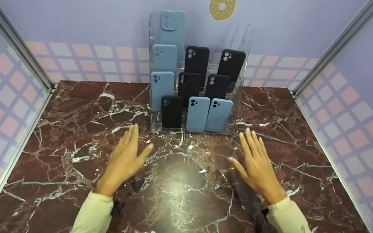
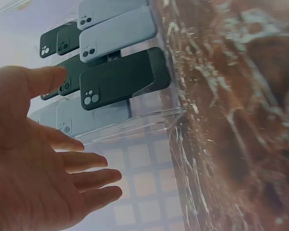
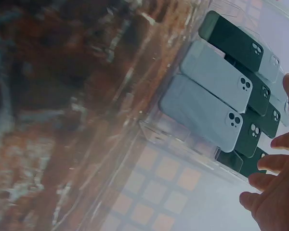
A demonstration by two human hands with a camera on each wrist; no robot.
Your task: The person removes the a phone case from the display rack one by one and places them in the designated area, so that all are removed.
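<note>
My left hand (image 1: 124, 160) is held out over the marbled tabletop, its fingers straight and the thumb spread toward the middle. My right hand (image 1: 256, 165) mirrors it on the other side, also with straight fingers and nothing in it. Ahead of both hands stands a clear acrylic stepped rack (image 1: 151, 120) with phone cases on its tiers. In the front row are a black phone case (image 1: 172, 113) at left and two light blue phone cases, one in the middle (image 1: 197, 115) and one at right (image 1: 219, 116). More black cases (image 1: 197, 60) and blue cases (image 1: 162, 87) lean on the tiers behind.
A tall blue phone case (image 1: 176, 35) with a large camera frame tops the rack's left side. Purple panels with pink and white squares (image 1: 82, 50) wall the dark red marbled table (image 1: 76, 139) at back, left and right. A donut print (image 1: 222, 8) decorates the back panel.
</note>
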